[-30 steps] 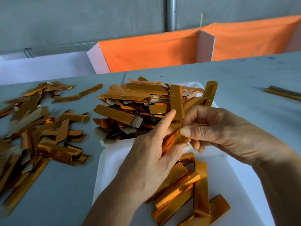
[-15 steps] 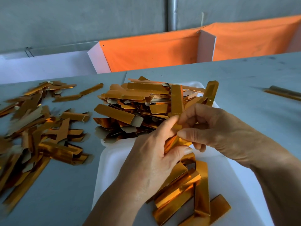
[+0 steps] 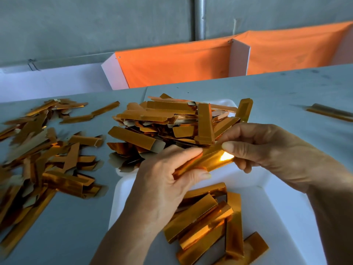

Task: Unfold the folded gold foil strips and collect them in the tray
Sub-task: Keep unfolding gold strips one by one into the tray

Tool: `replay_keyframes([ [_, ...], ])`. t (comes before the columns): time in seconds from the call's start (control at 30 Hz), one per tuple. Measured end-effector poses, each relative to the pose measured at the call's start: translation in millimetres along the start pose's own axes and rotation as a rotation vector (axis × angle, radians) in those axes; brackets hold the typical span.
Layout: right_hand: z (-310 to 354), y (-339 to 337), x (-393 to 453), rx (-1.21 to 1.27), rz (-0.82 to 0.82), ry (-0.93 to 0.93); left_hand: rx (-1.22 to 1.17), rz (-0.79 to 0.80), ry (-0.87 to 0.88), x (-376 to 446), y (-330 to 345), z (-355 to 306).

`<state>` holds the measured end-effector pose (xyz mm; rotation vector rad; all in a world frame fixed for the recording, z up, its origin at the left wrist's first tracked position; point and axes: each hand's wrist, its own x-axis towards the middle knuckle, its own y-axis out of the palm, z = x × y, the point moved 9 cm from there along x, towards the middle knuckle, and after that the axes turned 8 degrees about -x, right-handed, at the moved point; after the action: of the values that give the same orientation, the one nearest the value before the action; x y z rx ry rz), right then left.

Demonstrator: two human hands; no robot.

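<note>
While both hands pinch it, foil strip (image 3: 205,161) slants up-right.

You see soft, dim daylight; a hot glare spot burns on the held gold foil strip (image 3: 208,159). Left-edge strips (image 3: 28,150) blur, and the wide lens bends the counter (image 3: 286,96).

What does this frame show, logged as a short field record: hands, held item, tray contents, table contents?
left hand: grips the lower end of one gold strip
right hand: pinches the upper end of the same strip
held strip: gold foil, tilted, above the tray
tray: white, with a small group of strips at its near end
far pile: heaped strips beyond the hands
table: grey, with loose strips scattered at left
stage: strip in hand, not yet set down
</note>
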<state>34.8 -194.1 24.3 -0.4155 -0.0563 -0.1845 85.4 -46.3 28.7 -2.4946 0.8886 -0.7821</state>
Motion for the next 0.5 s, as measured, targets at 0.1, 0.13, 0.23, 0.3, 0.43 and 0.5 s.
replay_keyframes([
  [0.1,1,-4,-1,0.036,-0.036,0.001,0.141,-0.096,0.004,1,-7,0],
  [0.13,1,-8,-1,0.061,-0.072,0.004,0.139,-0.192,-0.029,1,-15,2],
  [0.23,1,-10,-1,0.173,-0.132,0.023,-0.292,-0.441,-0.149,-4,-35,18],
  [0.3,6,4,0,0.186,-0.066,0.035,-0.576,-0.367,-0.119,0,-24,21],
  [0.43,11,37,1,-0.002,0.033,0.064,-0.618,-0.257,-0.113,1,-7,16],
  [0.5,14,50,2,-0.123,0.039,0.053,-0.582,-0.279,-0.166,-1,-6,23],
])
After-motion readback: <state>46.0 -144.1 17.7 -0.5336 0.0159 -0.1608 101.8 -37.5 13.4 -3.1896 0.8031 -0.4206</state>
